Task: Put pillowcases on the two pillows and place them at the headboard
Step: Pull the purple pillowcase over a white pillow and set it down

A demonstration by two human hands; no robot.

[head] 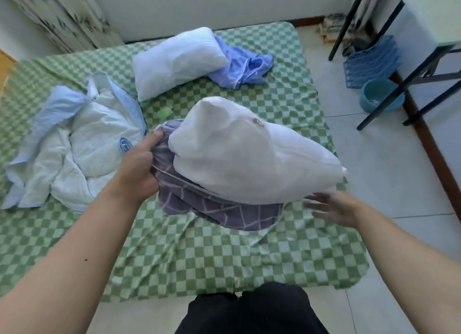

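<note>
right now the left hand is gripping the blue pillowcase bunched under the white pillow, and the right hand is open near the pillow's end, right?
Not quite. In the head view the left hand grips a grey grid-patterned pillowcase, not a blue one. It is bunched under the white pillow, and the right hand is open near the pillow's end.

— What stays hidden?

— The left hand point(139, 164) has its fingertips buried in the grey pillowcase point(212, 204), most of which lies under the white pillow point(244, 159). The right hand point(334, 209) is motion-blurred, so whether it touches the pillow cannot be told.

— And farther off?

— The blue pillowcase point(242, 64) is partly tucked behind the second pillow point(177, 59). The curtain point(62, 14) and table legs point(369, 22) are cut by the frame's top edge.
</note>
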